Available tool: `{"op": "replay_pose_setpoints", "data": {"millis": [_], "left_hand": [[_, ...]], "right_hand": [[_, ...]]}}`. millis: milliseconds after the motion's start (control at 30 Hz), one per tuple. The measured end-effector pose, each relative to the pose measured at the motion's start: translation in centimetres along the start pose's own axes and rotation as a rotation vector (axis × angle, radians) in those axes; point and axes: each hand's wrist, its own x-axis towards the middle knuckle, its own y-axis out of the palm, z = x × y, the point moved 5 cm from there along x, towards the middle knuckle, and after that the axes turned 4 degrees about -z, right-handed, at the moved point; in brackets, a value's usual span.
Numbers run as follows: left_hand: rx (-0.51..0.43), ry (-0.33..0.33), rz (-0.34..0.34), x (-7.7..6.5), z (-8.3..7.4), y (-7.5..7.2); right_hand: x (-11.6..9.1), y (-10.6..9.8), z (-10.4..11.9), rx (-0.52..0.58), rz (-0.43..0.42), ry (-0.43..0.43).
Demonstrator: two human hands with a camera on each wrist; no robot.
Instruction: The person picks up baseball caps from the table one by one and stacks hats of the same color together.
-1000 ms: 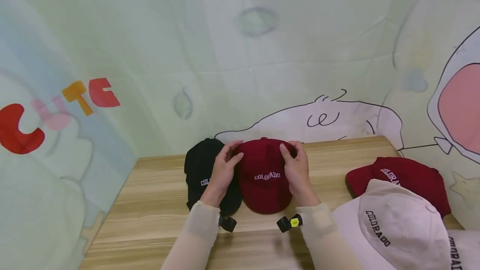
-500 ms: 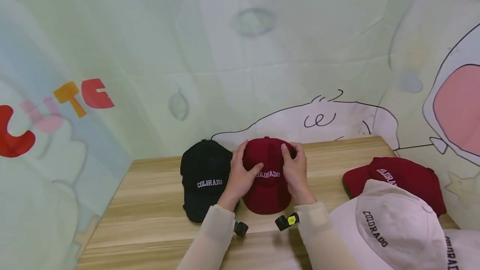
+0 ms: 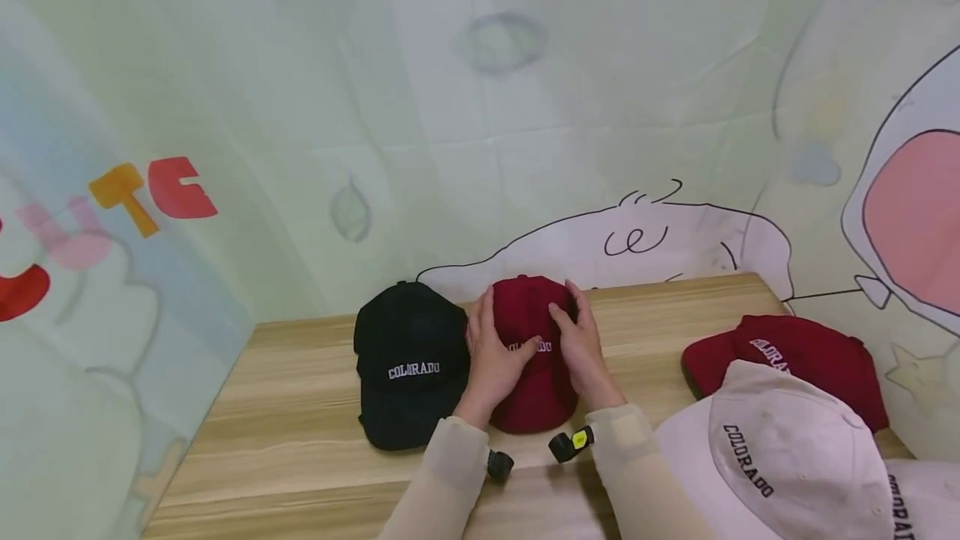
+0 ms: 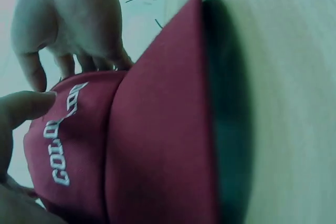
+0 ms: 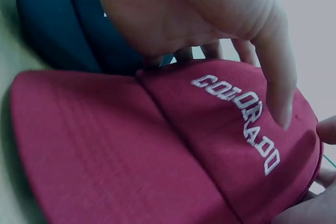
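Note:
A dark red baseball cap (image 3: 534, 398) with white COLORADO lettering rests on the wooden table, brim toward me. My left hand (image 3: 497, 365) grips the left side of its crown, thumb across the front over part of the lettering. On the crown's other side my right hand (image 3: 583, 350) holds it, thumb on the front and fingers along the side. The right wrist view shows the left thumb (image 5: 278, 77) over the lettering of the red cap (image 5: 115, 145). Close on the left lies a black COLORADO cap (image 3: 408, 357), just beside my left hand.
At the right of the table (image 3: 300, 407) lies another dark red cap (image 3: 825, 357), partly behind a light beige cap (image 3: 795, 457). A further pale cap (image 3: 926, 494) is cut off by the right edge. A printed cloth (image 3: 420, 107) hangs behind the table.
My left hand has moved right, its thumb coming onto the red cap's front and uncovering the black cap's lettering. The right hand has shifted slightly left, and the crown looks narrower between the hands.

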Motion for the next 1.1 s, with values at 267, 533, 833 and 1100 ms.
{"op": "replay_pose_setpoints", "data": {"millis": [267, 533, 833, 1100], "left_hand": [[0.109, 0.006, -0.056, -0.3, 0.2, 1.2], [0.156, 0.029, -0.059, -0.1, 0.1, 1.8], [0.146, -0.003, -0.065, -0.1, -0.1, 1.1], [0.123, 0.016, -0.066, -0.2, -0.8, 0.4]], "right_hand": [[0.1, 0.0, -1.6, -0.056, 0.083, 0.076], [0.2, -0.3, -1.2, -0.169, 0.066, 0.084], [-0.2, 0.4, 0.2, -0.226, 0.059, 0.047], [-0.8, 0.5, 1.7, -0.23, 0.019, 0.008]]}}
